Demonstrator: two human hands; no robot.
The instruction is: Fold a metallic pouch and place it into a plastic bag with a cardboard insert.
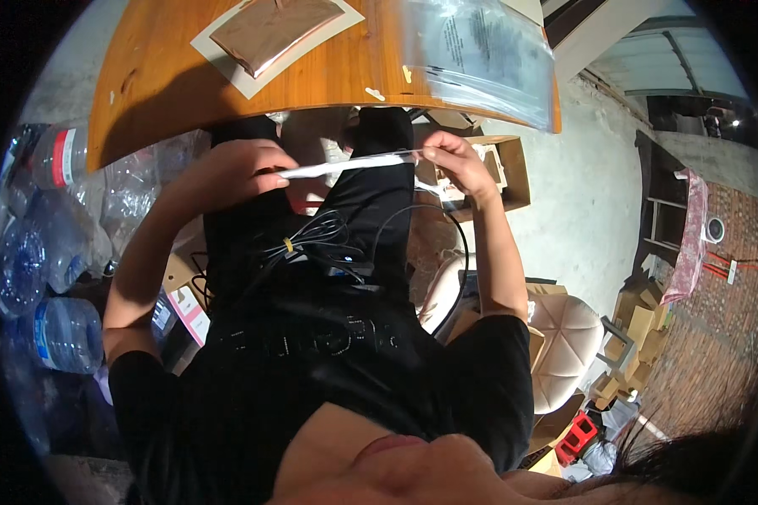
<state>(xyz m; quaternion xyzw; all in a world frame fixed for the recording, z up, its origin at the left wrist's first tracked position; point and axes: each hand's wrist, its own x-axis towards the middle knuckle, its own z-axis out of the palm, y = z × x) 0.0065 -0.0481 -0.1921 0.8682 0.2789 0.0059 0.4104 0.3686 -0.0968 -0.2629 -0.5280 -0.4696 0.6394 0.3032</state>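
One white strip runs between the left hand and right hand, each pinching one end. Beyond them stands a wooden table; nearer the torso than the hands lies a bundled dark cable.

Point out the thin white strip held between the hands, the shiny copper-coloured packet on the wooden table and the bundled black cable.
Thin white strip (345,166): head view, mid-length.
Shiny copper-coloured packet (275,36): head view, middle of its upper face.
Bundled black cable (304,241): head view, on its gathered strands.
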